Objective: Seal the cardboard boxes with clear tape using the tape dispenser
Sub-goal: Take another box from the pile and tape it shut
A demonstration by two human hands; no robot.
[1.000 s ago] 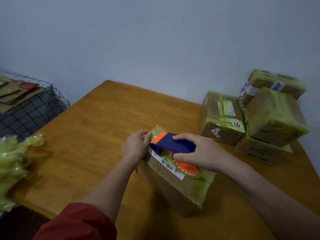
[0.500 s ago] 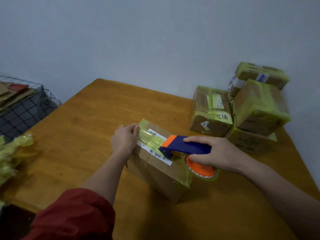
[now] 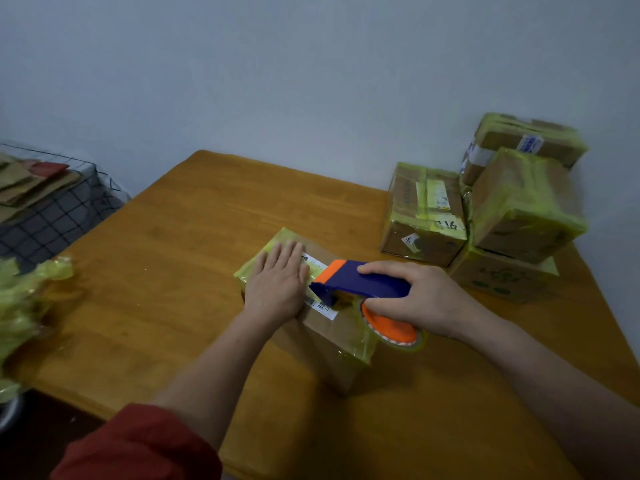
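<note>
Head view. The box [image 3: 329, 355] lies mid-worktop [image 3: 173, 271], its long axis running from far left to near right. The left hand [image 3: 277, 285] lies flat, fingers straight, on the far-left end of the box's top. The right hand [image 3: 419, 299] grips the tape dispenser [image 3: 360, 284], whose orange nose points along that axis, just beside the left fingers. A pull would probably run toward the near-right edge, the right hand's side.
</note>
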